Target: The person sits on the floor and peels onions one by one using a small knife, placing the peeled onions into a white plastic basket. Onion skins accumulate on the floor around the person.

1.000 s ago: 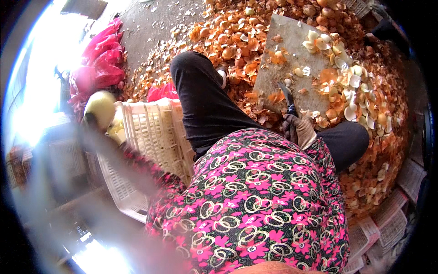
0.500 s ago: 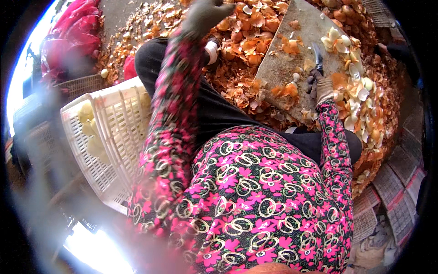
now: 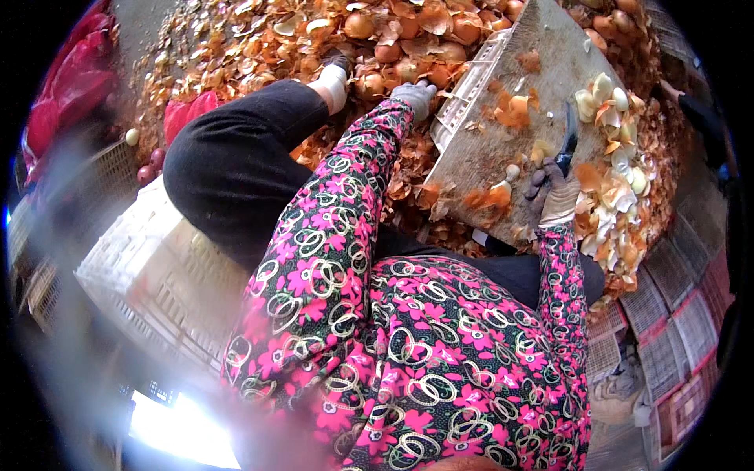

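Note:
My left hand [image 3: 414, 94], in a grey glove, is stretched far forward and rests on a heap of unpeeled brown onions [image 3: 397, 51] beside the board; its fingers curl down among them and I cannot see a grip. My right hand [image 3: 556, 192], also gloved, holds a dark knife [image 3: 569, 135] pointing up over a grey cutting board [image 3: 503, 86]. Peeled onion pieces and skins [image 3: 616, 169] lie piled along the board's right edge. Both sleeves are pink with a flower print.
The board lies on a white slatted crate [image 3: 465, 94]. Another white crate [image 3: 149, 275] stands at my left knee. Red mesh sacks [image 3: 59, 118] lie far left. Onion skins [image 3: 236, 47] cover the ground ahead. Flattened crates [image 3: 675, 290] are stacked at right.
My left arm swung from the white crate at my left forward to the onion heap. My right hand stayed at the board with the knife.

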The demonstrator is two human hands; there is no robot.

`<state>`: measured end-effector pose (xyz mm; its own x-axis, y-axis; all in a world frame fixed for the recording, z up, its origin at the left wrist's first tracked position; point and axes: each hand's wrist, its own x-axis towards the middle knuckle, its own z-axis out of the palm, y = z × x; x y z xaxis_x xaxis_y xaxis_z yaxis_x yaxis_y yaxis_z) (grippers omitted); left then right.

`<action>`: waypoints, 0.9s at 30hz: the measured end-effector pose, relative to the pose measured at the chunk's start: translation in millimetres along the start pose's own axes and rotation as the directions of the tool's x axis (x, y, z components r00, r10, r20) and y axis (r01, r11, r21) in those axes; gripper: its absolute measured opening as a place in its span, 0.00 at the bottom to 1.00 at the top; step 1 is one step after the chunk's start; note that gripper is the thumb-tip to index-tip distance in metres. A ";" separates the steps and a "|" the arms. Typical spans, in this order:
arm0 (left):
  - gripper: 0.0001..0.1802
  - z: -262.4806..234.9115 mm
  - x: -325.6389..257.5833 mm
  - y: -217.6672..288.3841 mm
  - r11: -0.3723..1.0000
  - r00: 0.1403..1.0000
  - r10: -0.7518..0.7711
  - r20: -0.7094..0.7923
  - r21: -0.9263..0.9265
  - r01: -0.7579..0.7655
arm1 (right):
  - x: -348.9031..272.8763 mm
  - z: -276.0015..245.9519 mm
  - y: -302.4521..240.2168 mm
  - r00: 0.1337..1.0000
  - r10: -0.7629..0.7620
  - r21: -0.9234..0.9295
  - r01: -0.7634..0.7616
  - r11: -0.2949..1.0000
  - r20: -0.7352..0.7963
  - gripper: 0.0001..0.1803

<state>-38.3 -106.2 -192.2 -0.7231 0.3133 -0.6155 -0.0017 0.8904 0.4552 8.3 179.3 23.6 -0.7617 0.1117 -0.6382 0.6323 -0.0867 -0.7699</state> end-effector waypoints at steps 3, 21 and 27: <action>0.29 12.1 1.7 11.6 0.987 0.997 -0.074 0.033 0.147 0.069 | -5.7 2.2 1.4 0.996 -0.010 -0.050 0.006 0.999 -0.084 0.11; 0.31 -84.3 -31.1 -50.0 0.227 0.892 -0.292 0.346 -0.881 0.416 | 45.6 -18.4 27.8 0.999 0.000 -0.009 0.001 1.000 0.046 0.09; 0.34 -133.5 -90.4 87.9 0.322 0.992 -0.130 -0.008 -0.946 0.035 | 23.3 -5.0 25.1 0.984 -0.107 0.339 0.053 0.939 0.143 0.19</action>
<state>-65.3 -100.3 -10.7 -0.7222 0.1926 -0.6644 -0.6792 -0.0151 0.7338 7.1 184.8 -10.6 -0.8372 -0.0223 -0.5464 0.5059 -0.4110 -0.7584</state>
